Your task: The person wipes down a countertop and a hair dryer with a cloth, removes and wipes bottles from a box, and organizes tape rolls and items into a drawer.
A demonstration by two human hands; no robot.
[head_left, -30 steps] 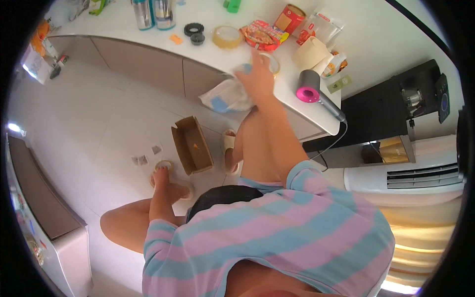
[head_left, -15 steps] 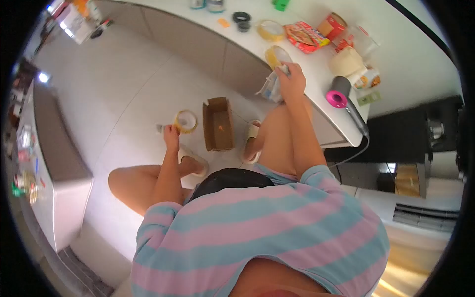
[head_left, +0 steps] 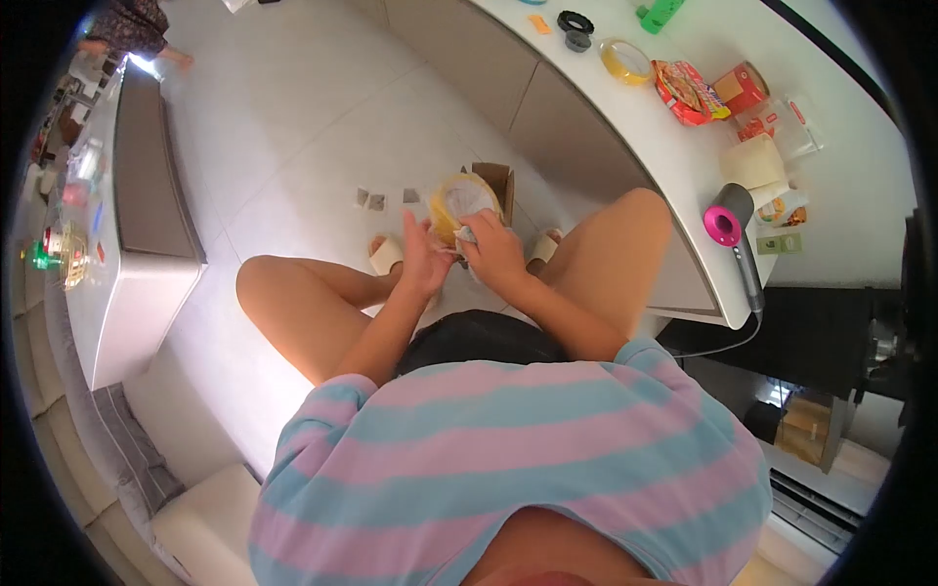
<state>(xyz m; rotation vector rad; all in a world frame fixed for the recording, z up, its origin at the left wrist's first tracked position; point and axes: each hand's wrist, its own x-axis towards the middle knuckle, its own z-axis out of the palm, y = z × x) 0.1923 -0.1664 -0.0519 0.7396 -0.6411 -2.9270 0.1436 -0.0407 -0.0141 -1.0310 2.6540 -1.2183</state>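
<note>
My left hand [head_left: 425, 259] has its fingers apart, beside the lower left edge of yellow tape [head_left: 440, 210]; whether this is one roll or two overlapping cannot be made out. My right hand [head_left: 496, 256] is closed on a crumpled white packet [head_left: 466, 235], against the tape's lower edge. The packet is mostly hidden by the fingers, and thin clear material shows between the two hands. Behind the tape is an open cardboard box [head_left: 496, 178], partly covered. Small grey squares [head_left: 376, 201] lie on the floor to the left.
The white counter [head_left: 674, 161] bears another tape roll [head_left: 626, 62], a red food packet [head_left: 688, 93], a red can [head_left: 742, 88] and a hair dryer [head_left: 728, 223]. A white cabinet [head_left: 147, 293] stands left. Part of another person [head_left: 132, 24] shows at upper left.
My right hand has come away from the counter with the white packet, and both hands are now together. The tape roll near that hand is gone from the counter. The view has shifted.
</note>
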